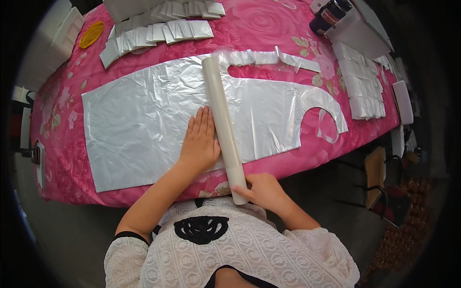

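Note:
A silvery, translucent plastic apron [139,125] lies spread over the table, its neck loop at the right and a tie strip along the far side. Across it rests a long pale tube [223,115], pointing away from me. My left hand [201,139] lies flat on the plastic just left of the tube, fingers stretched out and together. At the tube's near end, by the table edge, my right hand [259,191] grips it, with the thumb on top and the other fingers partly hidden.
The table has a pink flowered cloth [269,24]. Folded plastic packets [163,33] stand in rows at the far left, near a yellow oval object [91,34]. More stacked packets [360,81] lie at the right, below a dark bottle [330,17]. A chair [379,182] stands beyond the right edge.

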{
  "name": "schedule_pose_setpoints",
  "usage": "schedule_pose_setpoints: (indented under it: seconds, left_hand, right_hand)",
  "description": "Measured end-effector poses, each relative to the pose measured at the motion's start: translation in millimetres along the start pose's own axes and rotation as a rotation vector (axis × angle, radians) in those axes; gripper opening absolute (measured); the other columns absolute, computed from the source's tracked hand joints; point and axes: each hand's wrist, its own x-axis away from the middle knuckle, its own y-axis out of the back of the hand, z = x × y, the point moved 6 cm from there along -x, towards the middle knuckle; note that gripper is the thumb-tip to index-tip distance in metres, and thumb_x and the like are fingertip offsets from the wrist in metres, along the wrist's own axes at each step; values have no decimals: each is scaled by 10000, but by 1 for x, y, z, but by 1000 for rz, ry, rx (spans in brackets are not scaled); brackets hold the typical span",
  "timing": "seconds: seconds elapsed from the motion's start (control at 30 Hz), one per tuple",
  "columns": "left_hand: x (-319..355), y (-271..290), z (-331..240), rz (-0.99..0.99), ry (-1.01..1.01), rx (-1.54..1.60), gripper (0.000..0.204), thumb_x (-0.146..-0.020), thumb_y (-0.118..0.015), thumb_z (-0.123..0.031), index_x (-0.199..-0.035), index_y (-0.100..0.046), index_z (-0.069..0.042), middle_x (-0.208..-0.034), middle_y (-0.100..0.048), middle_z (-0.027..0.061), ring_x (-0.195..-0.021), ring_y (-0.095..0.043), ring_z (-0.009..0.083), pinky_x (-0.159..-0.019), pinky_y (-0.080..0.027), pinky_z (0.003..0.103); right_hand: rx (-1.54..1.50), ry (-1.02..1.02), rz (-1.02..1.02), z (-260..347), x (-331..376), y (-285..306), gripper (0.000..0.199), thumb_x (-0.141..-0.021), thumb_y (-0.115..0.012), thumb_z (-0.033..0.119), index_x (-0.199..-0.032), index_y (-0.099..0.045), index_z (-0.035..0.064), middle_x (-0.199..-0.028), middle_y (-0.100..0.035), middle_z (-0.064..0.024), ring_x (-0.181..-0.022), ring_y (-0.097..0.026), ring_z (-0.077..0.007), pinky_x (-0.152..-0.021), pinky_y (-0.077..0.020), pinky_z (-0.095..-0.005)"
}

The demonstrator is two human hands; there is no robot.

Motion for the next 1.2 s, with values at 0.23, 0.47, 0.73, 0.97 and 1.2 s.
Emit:
schedule_pose_setpoints:
  seconds: [0.23, 0.47, 0.73, 0.97, 1.2]
  left_hand:
    - [0, -2, 3, 28, 16, -9, 679, -779, -413, -225, -1332, -208, 111, -1420, -172, 246, -1343, -121, 347, -1092, -88, 443]
    - [-2, -2, -1, 30, 19, 49, 689, -769, -423, -201, -1333, -188, 117, -1421, -158, 251, -1341, -120, 356, -1093, -84, 442]
    - [4, 0, 5, -11, 35, 49, 664, -783, -400, -204, -1326, -199, 123, -1407, -188, 260, -1335, -140, 363, -1092, -90, 440]
    - [4, 3, 2, -221, -127, 131, 609, -819, -416, -219, -1303, -265, 118, -1365, -281, 271, -1299, -228, 403, -1071, -145, 482]
    - [-3, -16, 2, -61, -7, 34, 663, -789, -415, -236, -1324, -237, 111, -1407, -223, 240, -1333, -186, 339, -1084, -112, 448]
  right_hand:
    - [-232, 200, -351, 29, -128, 70, 389, -840, -553, 367, -856, -608, -18, -709, -606, -147, -636, -583, -258, -616, -447, -328]
    - [-321, 361, -468, 42, -236, 107, 433, -904, -457, 379, -1037, -534, -26, -915, -580, -148, -882, -516, -191, -788, -398, -314]
    - [-1111, 674, -599, 103, -210, 177, 507, -943, -371, 373, -1258, -402, -22, -1220, -470, -130, -1107, -437, -200, -977, -298, -318]
    - [-469, 865, -338, 251, -211, 1, 663, -836, -535, 375, -1272, -336, -83, -1284, -384, -276, -1210, -347, -387, -1025, -252, -401]
    - [-27, 842, 116, 317, -184, -144, 813, -827, -459, 505, -1330, -222, -88, -1355, -285, -280, -1290, -223, -395, -1047, -213, -430]
